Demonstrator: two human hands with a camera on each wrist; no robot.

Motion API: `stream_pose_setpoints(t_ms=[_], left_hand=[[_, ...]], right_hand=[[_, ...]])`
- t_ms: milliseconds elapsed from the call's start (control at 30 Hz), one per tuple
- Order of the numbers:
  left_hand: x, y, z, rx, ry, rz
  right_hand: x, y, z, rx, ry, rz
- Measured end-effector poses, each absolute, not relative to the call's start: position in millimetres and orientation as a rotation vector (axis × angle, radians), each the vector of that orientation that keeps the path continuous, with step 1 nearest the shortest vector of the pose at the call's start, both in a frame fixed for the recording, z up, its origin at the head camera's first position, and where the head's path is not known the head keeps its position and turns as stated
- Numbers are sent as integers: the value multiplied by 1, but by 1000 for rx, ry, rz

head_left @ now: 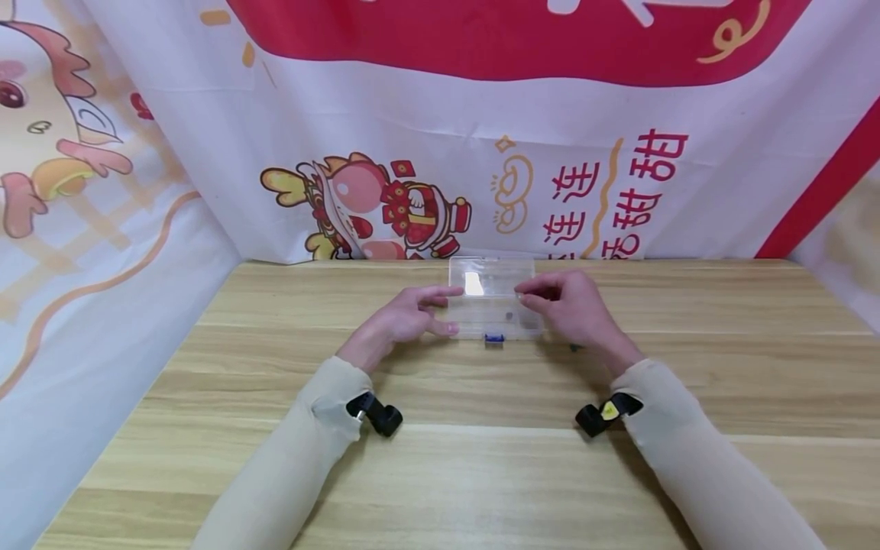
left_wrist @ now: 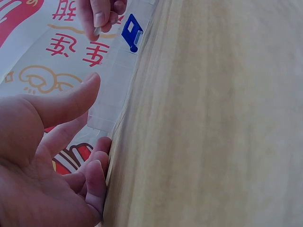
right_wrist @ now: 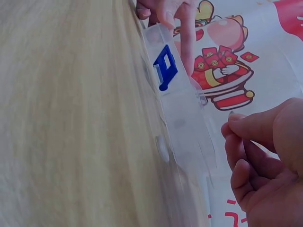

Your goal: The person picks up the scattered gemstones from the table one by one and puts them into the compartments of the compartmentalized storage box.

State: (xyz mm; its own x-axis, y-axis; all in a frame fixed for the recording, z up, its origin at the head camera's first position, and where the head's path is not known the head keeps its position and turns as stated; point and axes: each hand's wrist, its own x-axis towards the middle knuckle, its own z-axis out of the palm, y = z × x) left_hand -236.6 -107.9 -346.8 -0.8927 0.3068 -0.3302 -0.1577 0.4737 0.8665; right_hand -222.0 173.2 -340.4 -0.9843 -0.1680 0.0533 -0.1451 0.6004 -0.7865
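A clear plastic box (head_left: pixel 474 313) with a blue latch (head_left: pixel 493 338) on its front lies with its lid raised at the back of the table. My left hand (head_left: pixel 412 313) is at its left side, fingers and thumb extended, fingertips at the box's edge. Over the box's right part, my right hand (head_left: pixel 567 305) pinches a tiny pale piece (left_wrist: pixel 97 31) between thumb and forefinger. Its exact kind is too small to tell. In the right wrist view, the right hand (right_wrist: pixel 265 156) is above the box's wall (right_wrist: pixel 187 137). One small dark piece (head_left: pixel 509 315) shows inside the box.
A small dark green piece (head_left: pixel 574 347) lies on the wooden table (head_left: pixel 467 481) near my right wrist. A clear oval piece (right_wrist: pixel 162 148) is beside the box's front. Printed cloth (head_left: pixel 412 107) hangs behind the table's far edge.
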Motion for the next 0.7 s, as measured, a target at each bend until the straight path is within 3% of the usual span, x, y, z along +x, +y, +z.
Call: stream_pose_setpoints(t_ms=[700], left_hand=[[-235, -108, -345, 118, 2272, 1413]], right_hand=[[-218, 148, -342, -274, 2756, -1407]])
